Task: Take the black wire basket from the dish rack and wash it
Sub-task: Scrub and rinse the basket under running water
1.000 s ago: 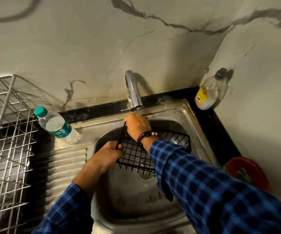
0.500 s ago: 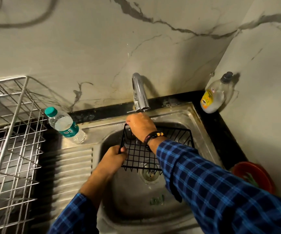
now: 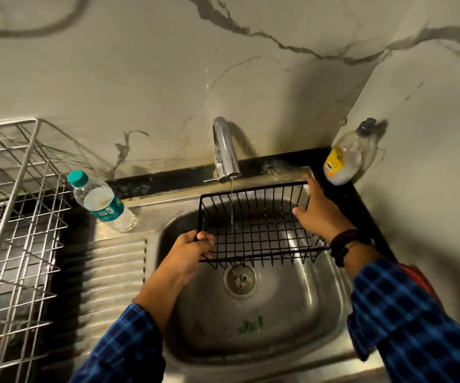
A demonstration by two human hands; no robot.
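Note:
The black wire basket [image 3: 256, 230] hangs over the steel sink [image 3: 250, 313], under the chrome tap [image 3: 224, 150]. A thin stream of water runs from the tap into the basket. My left hand [image 3: 188, 252] grips the basket's near left corner. My right hand [image 3: 320, 214] holds its right side wall, fingers along the top rim. The silver dish rack [image 3: 10, 217] stands at the left, apart from the basket.
A clear water bottle [image 3: 99, 200] with a teal cap lies tilted on the sink's back ledge beside the ribbed drainboard [image 3: 112, 272]. A soap bottle [image 3: 344, 158] with a yellow label leans in the right corner. A red object [image 3: 419, 280] shows behind my right sleeve.
My right hand left the tap and moved right onto the basket's right side. Water now runs from the tap. The basket sits more level and fully visible.

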